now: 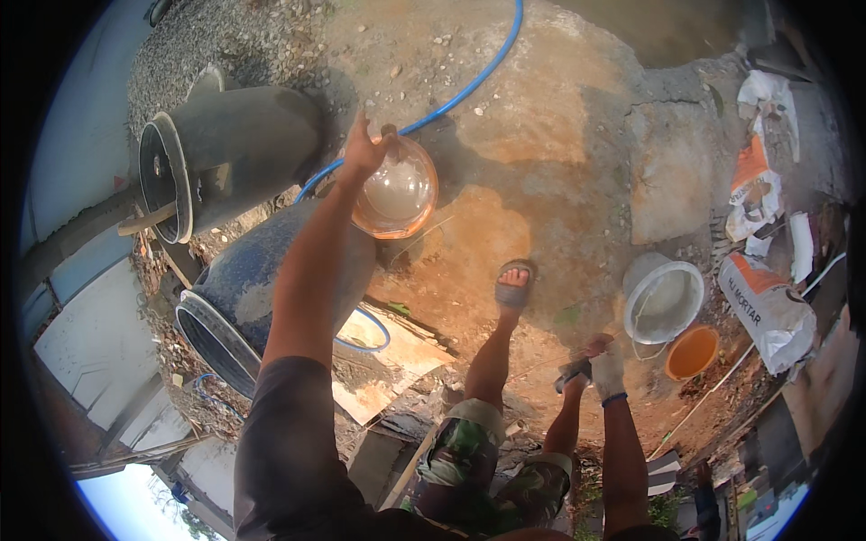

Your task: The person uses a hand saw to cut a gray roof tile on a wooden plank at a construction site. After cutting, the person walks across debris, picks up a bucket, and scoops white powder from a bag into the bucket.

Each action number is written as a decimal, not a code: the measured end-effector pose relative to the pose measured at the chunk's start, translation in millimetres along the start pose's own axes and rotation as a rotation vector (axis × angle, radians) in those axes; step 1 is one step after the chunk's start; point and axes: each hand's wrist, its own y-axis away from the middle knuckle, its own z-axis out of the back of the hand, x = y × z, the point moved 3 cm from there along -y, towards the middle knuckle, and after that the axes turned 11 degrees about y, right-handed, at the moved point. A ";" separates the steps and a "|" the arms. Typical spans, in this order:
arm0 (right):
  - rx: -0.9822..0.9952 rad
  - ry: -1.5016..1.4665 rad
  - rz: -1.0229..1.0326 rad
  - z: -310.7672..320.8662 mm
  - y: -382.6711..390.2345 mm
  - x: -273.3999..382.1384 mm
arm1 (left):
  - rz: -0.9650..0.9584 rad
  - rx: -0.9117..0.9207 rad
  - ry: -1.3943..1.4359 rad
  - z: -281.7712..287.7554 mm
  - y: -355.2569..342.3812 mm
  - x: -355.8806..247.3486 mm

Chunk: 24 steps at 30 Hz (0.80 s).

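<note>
your left hand grips bucket rim at 11 o'clock | right hand gloved, grip unclear | water may slosh if tilted

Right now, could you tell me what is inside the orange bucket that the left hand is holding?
The orange bucket holds murky, pale water nearly to its rim. The left hand grips its edge; the cloudy water hides the bottom.
</note>
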 end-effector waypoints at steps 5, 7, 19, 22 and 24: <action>0.003 0.011 -0.030 -10.6 7.3 9.7 | -0.110 0.265 -0.344 -35.3 -0.8 -21.2; -0.023 0.072 -0.053 -16.0 9.8 15.6 | 0.024 0.190 -0.342 -23.1 23.7 -36.8; 0.147 0.188 0.026 -125.6 -2.1 121.9 | -0.044 -0.565 -0.371 110.4 275.3 -99.5; 0.184 0.059 0.044 -159.7 -4.3 149.0 | 0.022 -0.668 -0.419 123.3 298.2 -65.5; 0.219 -0.065 0.020 -175.4 1.4 161.1 | 0.471 -0.514 0.288 122.8 289.3 -19.0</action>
